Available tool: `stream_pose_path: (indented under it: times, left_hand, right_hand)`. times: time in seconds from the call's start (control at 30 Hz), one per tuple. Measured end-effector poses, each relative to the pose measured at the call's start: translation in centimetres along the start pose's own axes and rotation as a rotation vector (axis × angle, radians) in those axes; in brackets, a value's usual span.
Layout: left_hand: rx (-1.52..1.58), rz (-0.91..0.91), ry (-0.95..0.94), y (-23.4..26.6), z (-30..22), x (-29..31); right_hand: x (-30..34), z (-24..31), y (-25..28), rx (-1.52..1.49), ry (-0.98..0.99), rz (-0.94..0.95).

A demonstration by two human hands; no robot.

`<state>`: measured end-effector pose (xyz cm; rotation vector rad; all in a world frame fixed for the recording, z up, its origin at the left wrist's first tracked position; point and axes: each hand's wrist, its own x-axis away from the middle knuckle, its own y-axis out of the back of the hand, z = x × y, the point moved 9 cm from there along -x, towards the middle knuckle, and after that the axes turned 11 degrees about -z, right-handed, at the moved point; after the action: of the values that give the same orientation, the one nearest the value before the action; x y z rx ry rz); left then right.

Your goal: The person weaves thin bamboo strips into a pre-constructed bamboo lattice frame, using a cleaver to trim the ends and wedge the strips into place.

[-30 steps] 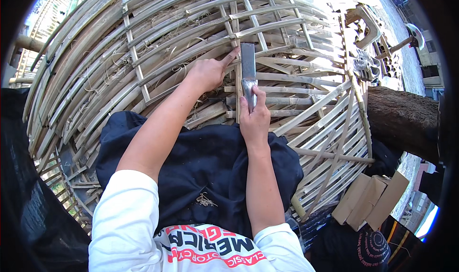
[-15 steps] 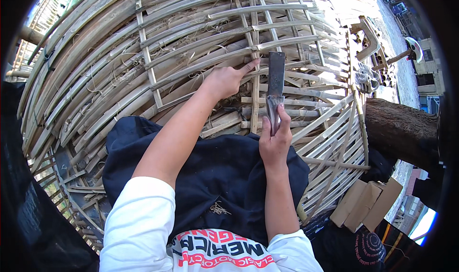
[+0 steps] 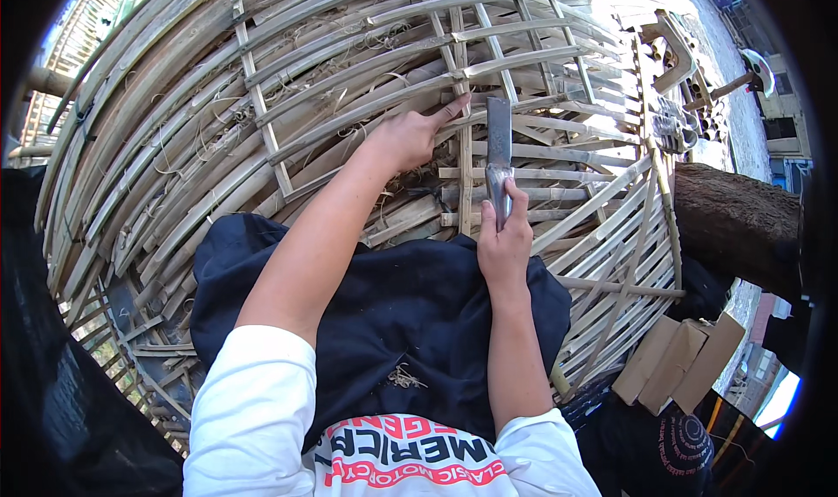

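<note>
Flat steel blade [image 3: 499, 132] now farther from the slender bamboo strip [image 3: 466, 161], right hand [image 3: 505, 246] around its handle [image 3: 498, 190], left hand [image 3: 404, 141], grip unclear.

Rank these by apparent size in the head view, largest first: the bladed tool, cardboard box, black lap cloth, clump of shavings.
1. Black lap cloth
2. Cardboard box
3. Bladed tool
4. Clump of shavings

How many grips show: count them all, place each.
2. The left grip is by the upright strip, one finger extended; the right grip is around the lower part of the tool. No others show.
</note>
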<state>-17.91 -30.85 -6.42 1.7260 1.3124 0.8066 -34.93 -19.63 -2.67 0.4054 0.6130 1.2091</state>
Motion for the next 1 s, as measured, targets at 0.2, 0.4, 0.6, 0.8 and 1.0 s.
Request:
stream_pose_path:
  times: [0.2, 0.4, 0.6, 0.8, 1.0]
  left_hand:
    - [0.047, 0.120, 0.023, -1.1, 0.4, -0.6]
    - [0.087, 0.117, -0.027, -1.5, 0.9, -0.9]
    - [0.065, 0.081, -0.093, -1.0, 0.2, -0.8]
    - [0.104, 0.059, -0.137, -0.6, -0.1, -1.1]
    - [0.021, 0.210, 0.054, -0.8, -0.5, -0.9]
  right_hand:
    - [-1.2, -1.0, -0.1, -0.080, -0.080, -0.057]
    - [-1.3, -1.3, -0.5, -0.134, -0.111, -0.049]
    - [-1.8, -2.6, -0.9, -0.248, -0.294, -0.090]
    - [-3.9, -5.6, -4.6, -0.452, -0.457, -0.074]
    - [-7.8, -5.1, -6.4, -0.826, -0.509, -0.218]
